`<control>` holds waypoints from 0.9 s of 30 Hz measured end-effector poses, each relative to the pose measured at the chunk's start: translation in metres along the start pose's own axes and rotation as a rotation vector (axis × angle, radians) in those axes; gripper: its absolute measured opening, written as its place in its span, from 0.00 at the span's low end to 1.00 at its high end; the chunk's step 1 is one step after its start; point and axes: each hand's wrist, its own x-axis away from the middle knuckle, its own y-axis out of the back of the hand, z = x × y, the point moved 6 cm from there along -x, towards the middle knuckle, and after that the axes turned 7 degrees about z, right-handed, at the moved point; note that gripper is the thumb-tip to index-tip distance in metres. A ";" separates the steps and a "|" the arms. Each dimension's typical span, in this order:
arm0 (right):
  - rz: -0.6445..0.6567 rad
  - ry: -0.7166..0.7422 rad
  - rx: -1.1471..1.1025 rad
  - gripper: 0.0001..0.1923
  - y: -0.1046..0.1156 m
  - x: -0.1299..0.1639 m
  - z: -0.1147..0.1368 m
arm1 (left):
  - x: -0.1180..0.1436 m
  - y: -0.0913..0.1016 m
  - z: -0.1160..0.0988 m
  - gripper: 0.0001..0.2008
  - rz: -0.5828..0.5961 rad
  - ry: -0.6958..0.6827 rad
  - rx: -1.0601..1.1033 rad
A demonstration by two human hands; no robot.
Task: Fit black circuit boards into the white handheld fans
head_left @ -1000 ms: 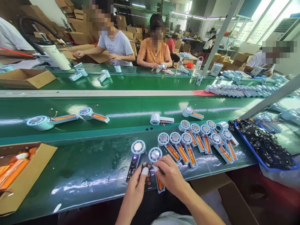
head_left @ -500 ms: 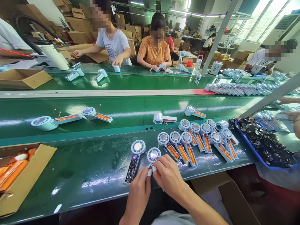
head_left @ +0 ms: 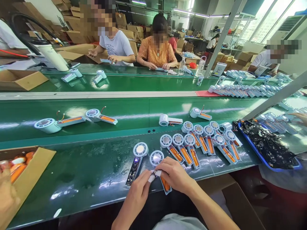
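Observation:
Close to the bench's near edge, my left hand (head_left: pixel 141 184) and my right hand (head_left: pixel 173 174) meet fingertip to fingertip. Both pinch the thin wires (head_left: pixel 153 172) of a small handheld fan; the exact connector is too small to make out. White covers wrap the tips of my thumbs. The light-blue fan (head_left: pixel 156 158) lies just beyond my fingers, and its handle with an orange battery (head_left: pixel 166 185) shows under my right hand. Left of it lies another fan (head_left: pixel 140 149) whose handle carries a black circuit board (head_left: pixel 133 171) with a lit display.
Several open fans (head_left: pixel 189 140) lie to the right, beside a blue tray (head_left: pixel 271 164) of black boards. At left, another person's hand (head_left: pixel 8 191) reaches into a cardboard box (head_left: pixel 35 179) of orange batteries. More fans rest on the green belt (head_left: pixel 129 110); co-workers sit across.
My hands have shifted slightly left and down, uncovering the fan's orange battery. Another person's hand has come into the box at left. Across the belt, a co-worker has lifted a fan part.

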 end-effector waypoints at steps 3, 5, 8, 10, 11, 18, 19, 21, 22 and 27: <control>-0.083 -0.104 -0.112 0.11 0.014 0.010 -0.005 | 0.006 -0.001 0.005 0.16 -0.052 0.029 0.000; -0.148 -0.229 -0.139 0.18 0.027 0.022 -0.012 | 0.013 -0.001 0.013 0.17 -0.148 0.081 -0.029; -0.064 -0.336 -0.131 0.20 0.029 0.037 -0.020 | 0.023 -0.001 0.024 0.19 -0.269 0.182 -0.062; -0.009 -0.322 -0.123 0.17 0.023 0.040 -0.021 | 0.026 -0.003 0.027 0.20 -0.283 0.241 -0.052; -0.021 -0.293 -0.104 0.16 0.021 0.040 -0.021 | 0.027 -0.003 0.027 0.21 -0.279 0.261 -0.038; -0.076 -0.164 -0.327 0.15 0.009 0.015 -0.008 | 0.024 0.000 0.014 0.19 -0.231 0.264 0.044; -0.034 -0.187 -0.460 0.14 0.005 0.012 -0.008 | 0.024 0.000 0.013 0.19 -0.237 0.255 0.033; 0.078 -0.201 -0.686 0.15 -0.001 0.007 -0.006 | 0.022 0.001 0.011 0.20 -0.256 0.227 0.012; 0.125 -0.188 -0.747 0.16 -0.002 0.006 -0.004 | 0.021 0.000 0.009 0.20 -0.260 0.207 0.006; 0.061 -0.121 -0.405 0.13 0.003 0.003 -0.002 | 0.017 -0.004 0.003 0.16 -0.179 0.205 0.088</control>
